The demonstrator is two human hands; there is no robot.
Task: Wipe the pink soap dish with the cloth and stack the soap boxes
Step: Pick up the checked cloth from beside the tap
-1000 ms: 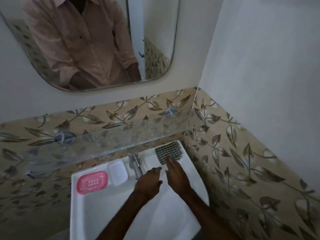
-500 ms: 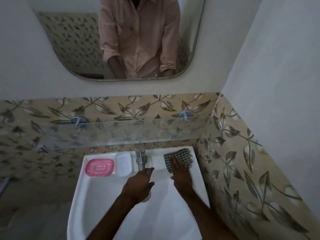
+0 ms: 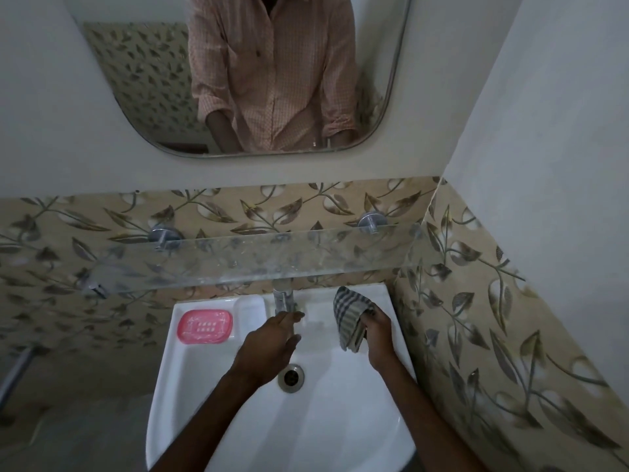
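Observation:
The pink soap dish [image 3: 205, 327] lies on the back left corner of the white sink [image 3: 211, 403]. A white soap box [image 3: 251, 311] sits just right of it, beside the tap [image 3: 283, 299]. My right hand [image 3: 377, 335] holds the checked cloth [image 3: 350, 318] lifted off the sink's back right corner, its folds hanging down. My left hand [image 3: 269, 345] hovers over the basin below the tap, fingers loosely apart, holding nothing. A second soap box is hard to make out.
A frosted glass shelf [image 3: 258, 260] juts out over the back of the sink on two metal pegs. A tiled wall [image 3: 493, 318] stands close on the right. The drain [image 3: 290, 377] is in the basin's middle. A mirror [image 3: 238, 73] hangs above.
My right hand has closed on the cloth and lifted it off the sink's corner, where it lay flat before. My left hand stays near the tap. The view has swung left and down.

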